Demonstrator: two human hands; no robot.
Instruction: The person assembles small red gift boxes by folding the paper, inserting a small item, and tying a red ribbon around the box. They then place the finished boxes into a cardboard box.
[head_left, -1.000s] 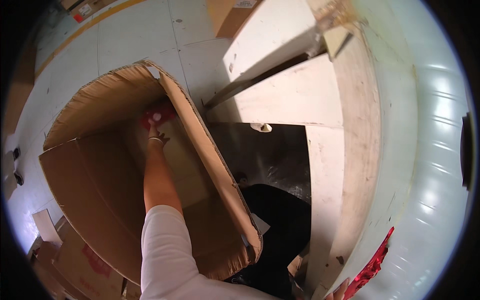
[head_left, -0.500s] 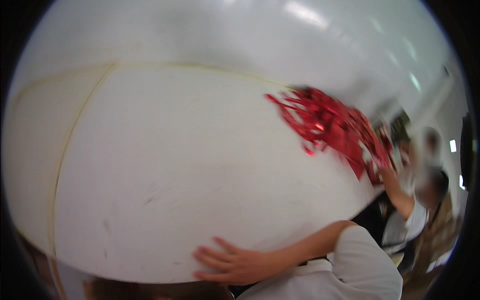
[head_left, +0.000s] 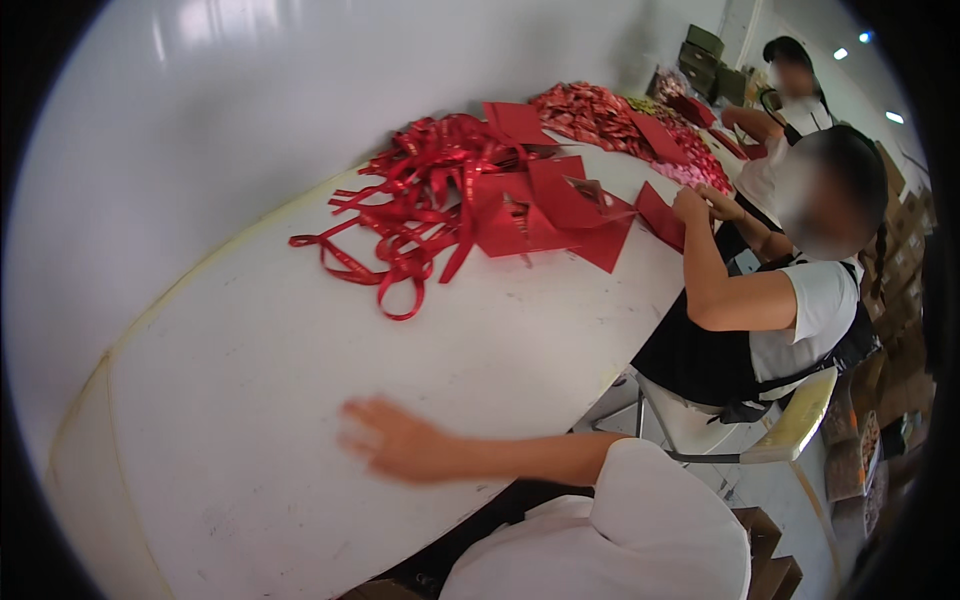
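My right hand (head_left: 405, 440) reaches leftward over the near part of the white table (head_left: 270, 400), its bare forearm coming from a white short sleeve. Its fingers look stretched out but are smeared by motion, and nothing shows in them. I cannot tell whether the palm touches the surface. Beyond it lies a tangled heap of shiny red ribbons (head_left: 400, 275) with gold marks. Overlapping flat red paper pieces (head_left: 562, 195), some with cut-out openings, lie against the ribbons' right side. My left hand is out of view.
A co-worker (head_left: 740, 290) sits to the right, both hands at a red paper piece (head_left: 660, 215). Farther back are a heap of small red packets (head_left: 585, 112), pink pieces (head_left: 700, 165) and another person (head_left: 797, 100). A white chair (head_left: 790, 425) and cardboard boxes (head_left: 900, 245) stand right.
My view has swung right, so the ribbons now appear nearer the middle and the co-worker shows more fully. My right hand, previously spread flat on the table, is now blurred in motion.
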